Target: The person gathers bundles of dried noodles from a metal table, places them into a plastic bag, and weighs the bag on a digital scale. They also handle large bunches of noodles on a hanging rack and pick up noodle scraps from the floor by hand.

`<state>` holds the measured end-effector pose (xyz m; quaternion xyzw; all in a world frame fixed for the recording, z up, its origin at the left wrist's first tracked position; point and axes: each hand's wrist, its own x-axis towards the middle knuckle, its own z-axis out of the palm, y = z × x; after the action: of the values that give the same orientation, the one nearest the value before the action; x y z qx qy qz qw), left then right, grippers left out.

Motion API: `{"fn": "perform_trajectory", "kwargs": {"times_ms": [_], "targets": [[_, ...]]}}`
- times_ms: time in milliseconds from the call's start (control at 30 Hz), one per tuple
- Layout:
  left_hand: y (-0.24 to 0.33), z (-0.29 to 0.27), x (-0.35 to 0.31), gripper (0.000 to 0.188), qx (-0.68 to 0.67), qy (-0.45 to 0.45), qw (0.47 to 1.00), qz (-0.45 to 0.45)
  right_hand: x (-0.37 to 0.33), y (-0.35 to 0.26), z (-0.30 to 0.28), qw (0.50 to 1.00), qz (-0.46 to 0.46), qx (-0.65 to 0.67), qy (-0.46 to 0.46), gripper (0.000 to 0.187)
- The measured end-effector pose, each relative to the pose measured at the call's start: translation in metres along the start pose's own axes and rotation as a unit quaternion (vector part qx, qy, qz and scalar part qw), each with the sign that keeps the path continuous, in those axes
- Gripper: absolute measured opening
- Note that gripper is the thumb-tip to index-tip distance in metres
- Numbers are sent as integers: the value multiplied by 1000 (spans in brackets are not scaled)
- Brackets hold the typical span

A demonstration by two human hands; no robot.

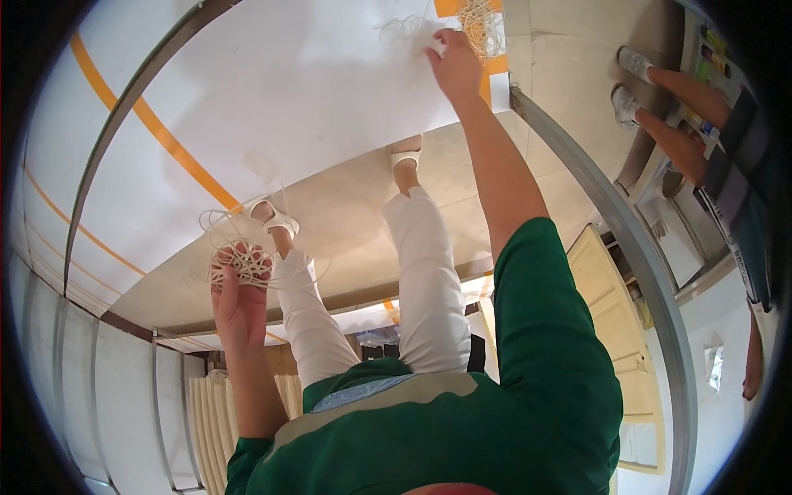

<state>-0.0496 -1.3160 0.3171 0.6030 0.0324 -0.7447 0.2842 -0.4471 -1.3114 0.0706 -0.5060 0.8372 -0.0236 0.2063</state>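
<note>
A loose tangle of thin cream-white cord loops lies in my left hand, which is raised at the near left with its fingers closed around the bundle. Some loops stick out past the fingers on all sides. My right arm stretches far forward over the white table. At its end, my right hand has curled fingers, with thumb and forefinger close together. Beside it, on an orange strip, rests a pile of similar cord loops. Faint strands show just left of the fingertips; whether they are gripped is unclear.
The white tabletop carries orange strips. Grey metal bars run along both sides. At the right stands another person, with white shoes and bare legs, near shelves. A cream-coloured panel leans at the lower right.
</note>
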Motion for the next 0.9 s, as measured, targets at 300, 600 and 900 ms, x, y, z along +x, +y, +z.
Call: {"fn": "perform_trajectory", "kwargs": {"times_ms": [300, 600, 900], "targets": [[2, -12, -2, 30, -11, 20, 1000, 1, 25, 41, -25, 978, 187, -59, 66, 69], [-5, -15, -2, 31, -32, 3, 999, -5, 10, 45, -6, 993, 92, -70, 15, 51], [-5, -12, -1, 31, -19, -5, 1000, -11, -9, 24, 9, 997, 24, 54, -47, 30]]}}
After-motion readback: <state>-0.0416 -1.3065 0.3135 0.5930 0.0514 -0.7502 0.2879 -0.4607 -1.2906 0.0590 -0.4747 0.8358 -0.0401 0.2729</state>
